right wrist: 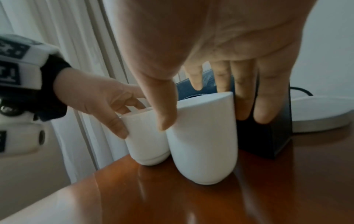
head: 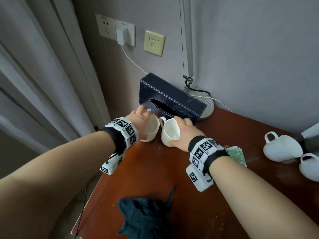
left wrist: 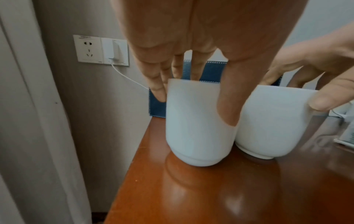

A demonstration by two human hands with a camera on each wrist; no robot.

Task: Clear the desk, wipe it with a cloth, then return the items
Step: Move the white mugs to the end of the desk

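Fingertips of left hand [head: 141,116] set round the rim of the left white mug [head: 150,129], thumb [left wrist: 229,97] down the near wall, other fingers [left wrist: 157,84] over the far side; grip closed on mug. Right hand [head: 183,130] likewise clasped on the right white mug [head: 170,132], thumb [right wrist: 162,106] on the near wall, fingers [right wrist: 245,91] behind the rim. Both mugs upright, bases on the red-brown desk [head: 155,173], side by side and touching or nearly so, at centre of the head view. Handle of right mug turned toward left mug.

Directly behind mugs: dark blue tissue box [head: 170,99], against the wall, with round lamp base [head: 207,104] at its right. Lower centre of frame: dark blue cloth [head: 143,218], crumpled, at desk's near edge. Right of right wrist: green-printed packets [head: 237,155], partly hidden. Far right edge: two white mugs [head: 283,147] lying on their sides, close together. Upper left of frame: wall sockets [head: 106,26] with white charger [head: 120,36] plugged in, cable trailing down behind box. Grey curtain [head: 43,75] along left side. Marker-printed bands on both wrists.
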